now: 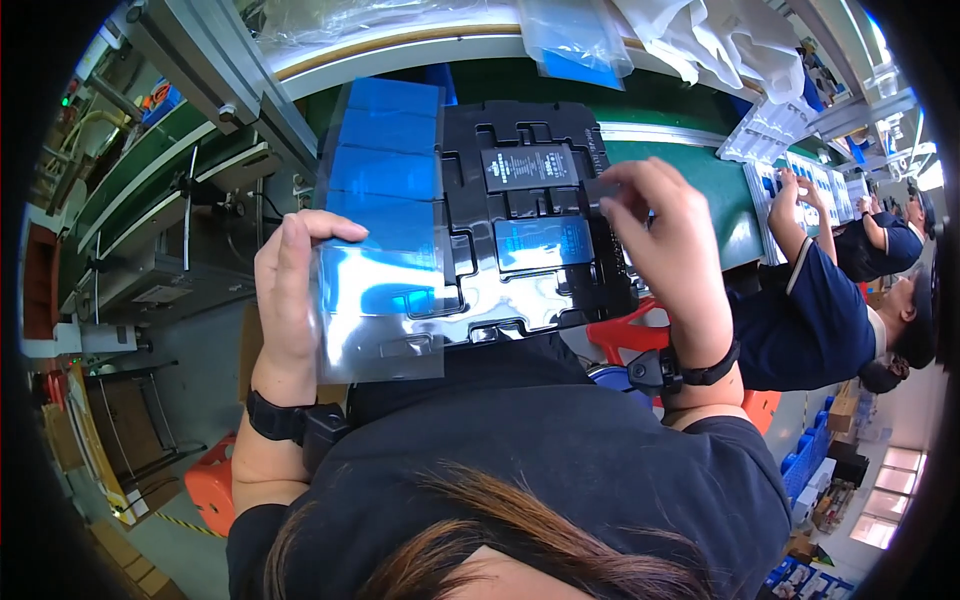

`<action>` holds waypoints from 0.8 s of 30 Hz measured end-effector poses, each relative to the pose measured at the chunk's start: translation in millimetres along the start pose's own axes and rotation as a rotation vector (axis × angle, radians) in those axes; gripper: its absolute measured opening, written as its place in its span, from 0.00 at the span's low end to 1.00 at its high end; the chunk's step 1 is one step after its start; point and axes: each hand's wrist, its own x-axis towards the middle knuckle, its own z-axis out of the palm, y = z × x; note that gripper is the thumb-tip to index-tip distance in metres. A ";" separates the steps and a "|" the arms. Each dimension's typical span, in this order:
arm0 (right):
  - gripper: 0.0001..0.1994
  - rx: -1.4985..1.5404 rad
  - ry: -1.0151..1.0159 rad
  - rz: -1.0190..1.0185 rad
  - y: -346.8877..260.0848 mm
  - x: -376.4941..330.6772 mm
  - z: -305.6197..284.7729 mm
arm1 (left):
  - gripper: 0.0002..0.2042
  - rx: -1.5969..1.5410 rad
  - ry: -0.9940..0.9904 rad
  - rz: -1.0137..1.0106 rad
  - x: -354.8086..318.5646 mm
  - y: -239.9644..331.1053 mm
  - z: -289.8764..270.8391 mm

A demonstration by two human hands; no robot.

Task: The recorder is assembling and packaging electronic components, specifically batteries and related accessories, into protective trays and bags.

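A black moulded tray (520, 130) lies in front of me with a dark flat rectangular pack (528, 167) in one pocket and a blue-filmed pack (545, 243) in the pocket below. My right hand (665, 235) pinches the right end of the dark pack with its fingertips. My left hand (288, 300) grips the left edge of a clear plastic sheet (385, 310). A strip of blue film pieces (385, 170) on the sheet covers the tray's left side. Both wrists wear black bands.
A green conveyor belt (700, 165) runs behind the tray. Co-workers in dark blue (830, 320) handle white trays (770, 130) at the right. Clear bags (575, 40) and white cloth lie at the top. A red stool (625, 335) and an orange stool (210, 480) stand below.
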 end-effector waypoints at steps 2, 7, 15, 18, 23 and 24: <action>0.09 0.085 0.003 -0.036 -10.1 6.9 -13.0 | 0.16 -0.002 -0.078 0.017 3.6 7.3 -3.7; 0.22 0.171 -0.005 -0.481 -22.2 32.1 -14.6 | 0.08 -0.028 -0.129 0.130 17.4 25.7 8.6; 0.18 0.234 -0.116 -0.570 -36.4 47.5 24.4 | 0.24 -0.133 -0.259 0.123 31.4 38.2 34.1; 0.14 0.348 -0.039 -0.541 -35.8 48.8 27.8 | 0.21 -0.187 -0.257 0.034 30.3 30.8 32.8; 0.07 0.369 0.138 -0.511 -32.1 50.9 27.4 | 0.08 0.106 -0.117 -0.026 27.4 18.0 15.7; 0.07 0.348 0.200 -0.479 -29.4 51.7 26.7 | 0.10 0.206 -0.087 -0.021 26.7 17.3 12.2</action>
